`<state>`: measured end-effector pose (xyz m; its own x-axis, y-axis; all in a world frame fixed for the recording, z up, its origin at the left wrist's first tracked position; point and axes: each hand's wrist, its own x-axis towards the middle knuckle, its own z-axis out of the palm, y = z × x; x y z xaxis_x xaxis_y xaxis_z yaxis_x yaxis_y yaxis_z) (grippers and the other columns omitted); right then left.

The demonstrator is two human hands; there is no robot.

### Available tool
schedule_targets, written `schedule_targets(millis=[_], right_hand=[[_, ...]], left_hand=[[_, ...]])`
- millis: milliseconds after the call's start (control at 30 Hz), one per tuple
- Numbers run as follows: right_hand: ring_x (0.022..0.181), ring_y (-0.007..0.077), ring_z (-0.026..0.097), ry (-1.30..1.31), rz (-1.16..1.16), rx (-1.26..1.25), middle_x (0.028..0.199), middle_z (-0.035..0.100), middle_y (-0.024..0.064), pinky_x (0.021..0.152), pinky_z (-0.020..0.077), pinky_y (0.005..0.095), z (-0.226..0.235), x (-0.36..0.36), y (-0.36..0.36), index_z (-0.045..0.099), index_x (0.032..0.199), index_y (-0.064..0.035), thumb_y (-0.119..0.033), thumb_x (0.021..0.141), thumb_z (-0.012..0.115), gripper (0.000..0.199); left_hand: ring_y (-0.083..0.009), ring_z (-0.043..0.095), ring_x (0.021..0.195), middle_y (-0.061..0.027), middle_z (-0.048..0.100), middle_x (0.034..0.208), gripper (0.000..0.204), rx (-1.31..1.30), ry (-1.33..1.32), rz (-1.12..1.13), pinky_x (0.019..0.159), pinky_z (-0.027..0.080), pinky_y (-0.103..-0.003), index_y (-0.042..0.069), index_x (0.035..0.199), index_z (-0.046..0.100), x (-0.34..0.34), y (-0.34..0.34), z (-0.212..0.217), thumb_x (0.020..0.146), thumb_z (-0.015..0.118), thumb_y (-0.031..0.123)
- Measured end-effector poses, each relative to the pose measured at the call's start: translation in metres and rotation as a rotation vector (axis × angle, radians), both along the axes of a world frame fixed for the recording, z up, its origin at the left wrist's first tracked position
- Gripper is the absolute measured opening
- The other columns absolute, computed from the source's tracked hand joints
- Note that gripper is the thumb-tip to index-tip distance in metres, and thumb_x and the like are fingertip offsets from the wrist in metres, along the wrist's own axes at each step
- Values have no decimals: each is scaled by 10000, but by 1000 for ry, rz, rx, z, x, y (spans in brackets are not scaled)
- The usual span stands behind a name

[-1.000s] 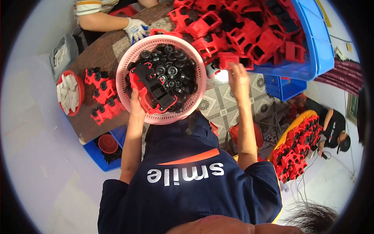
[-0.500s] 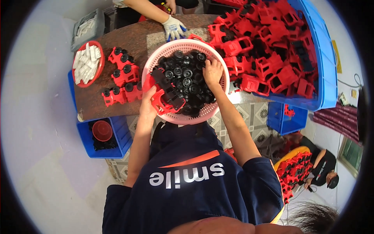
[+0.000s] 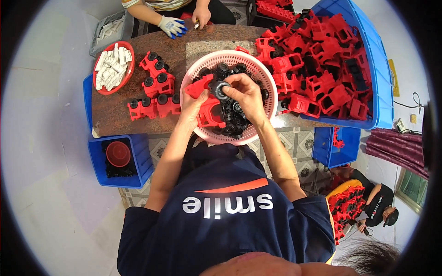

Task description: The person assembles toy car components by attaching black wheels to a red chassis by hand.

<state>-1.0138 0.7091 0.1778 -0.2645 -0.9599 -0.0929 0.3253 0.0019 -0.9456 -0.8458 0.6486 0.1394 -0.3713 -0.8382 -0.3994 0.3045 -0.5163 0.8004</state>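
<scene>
Left hand grips a red toy car above the pink basket; right hand pinches a black wheel right by it. Car looks light, stiff, slightly slick, probably not fragile: best held round the body, wheel by its rim.

Shows smooth, lightly glossy plastic in the red toy body and shiny dark plastic in the wheel. Looks like smooth plastic in the pink basket and blue crate, polished speckled stone in the tabletop and soft matt cloth in the navy shirt.
</scene>
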Motion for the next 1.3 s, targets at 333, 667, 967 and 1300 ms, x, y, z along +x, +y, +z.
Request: schedule_targets(millis=[333, 667, 967, 1300], right_hand=[[747, 81, 581, 270, -41, 153, 856, 610, 18, 717, 498, 235, -20, 15, 7, 618, 983, -11, -49, 809, 756, 225], [1159, 237, 554, -186, 343, 358, 1272, 567, 151, 1026, 422, 365, -48, 15, 48, 415, 1408, -22, -194, 785, 737, 722], [822, 420, 674, 1183, -79, 683, 848, 679, 257, 741, 507, 521, -168, -84, -46, 501, 1136, -28, -556, 911, 531, 575], [931, 369, 649, 1123, -133, 649, 971, 675, 172, 802, 506, 477, -206, -85, -23, 629, 1040, -107, -175, 818, 596, 235]], left_hand=[[-248, 477, 1265, -133, 447, 1372, 1003, -70, -16, -69, 1039, 450, -408, 125, 1441, 202, 9, 10, -8, 702, 877, 185], [-222, 559, 1151, -101, 563, 1258, 994, 139, -22, -205, 994, 469, -396, 107, 1452, 256, 34, 51, -17, 669, 865, 57], [-189, 631, 1042, -93, 630, 1163, 573, 263, 22, 77, 904, 541, -359, 45, 1321, 466, 14, 29, -19, 815, 734, 19], [-226, 520, 1169, -132, 481, 1292, 933, 57, -172, 336, 996, 468, -389, 59, 1407, 238, -2, -15, -41, 717, 860, 137]])
